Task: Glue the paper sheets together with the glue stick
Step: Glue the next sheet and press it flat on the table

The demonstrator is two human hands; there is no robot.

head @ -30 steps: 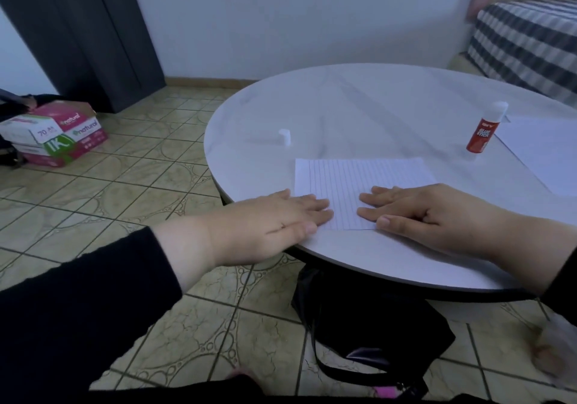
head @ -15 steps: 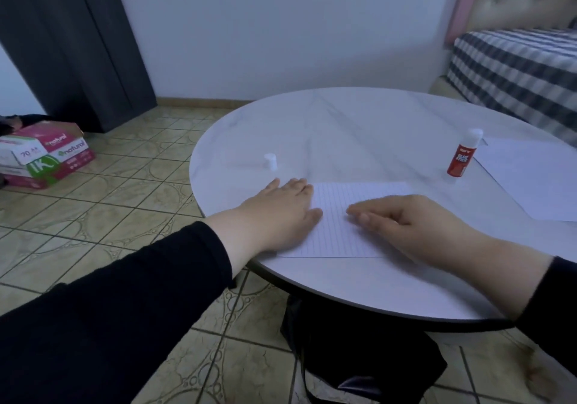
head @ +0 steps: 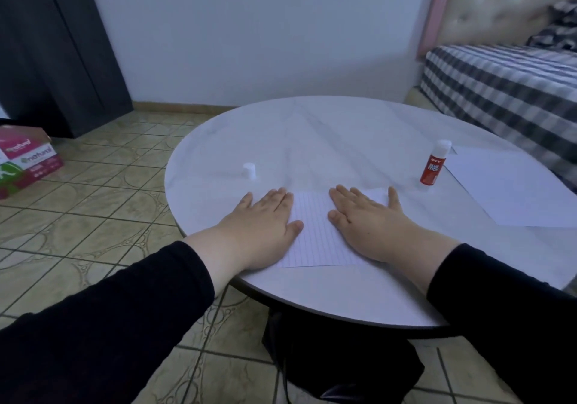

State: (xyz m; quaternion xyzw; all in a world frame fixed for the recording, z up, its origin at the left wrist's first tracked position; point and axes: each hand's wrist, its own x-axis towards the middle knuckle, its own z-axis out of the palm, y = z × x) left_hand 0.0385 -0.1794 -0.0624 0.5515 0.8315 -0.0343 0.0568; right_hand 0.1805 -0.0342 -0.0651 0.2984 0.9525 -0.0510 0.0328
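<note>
A lined paper sheet [head: 315, 232] lies near the front edge of the round white table [head: 312, 141]. My left hand [head: 262, 225] lies flat on its left side, fingers straight. My right hand [head: 365, 222] presses flat on its right side, fingers spread. A red glue stick [head: 434, 166] stands upright to the right, beyond my right hand, without its cap. Its white cap [head: 249, 171] stands alone beyond my left hand. A plain white sheet [head: 512, 191] lies at the table's right edge.
A paper-ream box [head: 25, 160] sits on the tiled floor at the left, by a dark wardrobe [head: 56, 47]. A bed with a checked cover [head: 505, 85] stands close behind the table on the right. A dark bag [head: 340, 369] lies under the table.
Both hands have slid apart across the lined sheet, from fingertips meeting in the middle to lying flat side by side pointing forward. The camera has tilted up.
</note>
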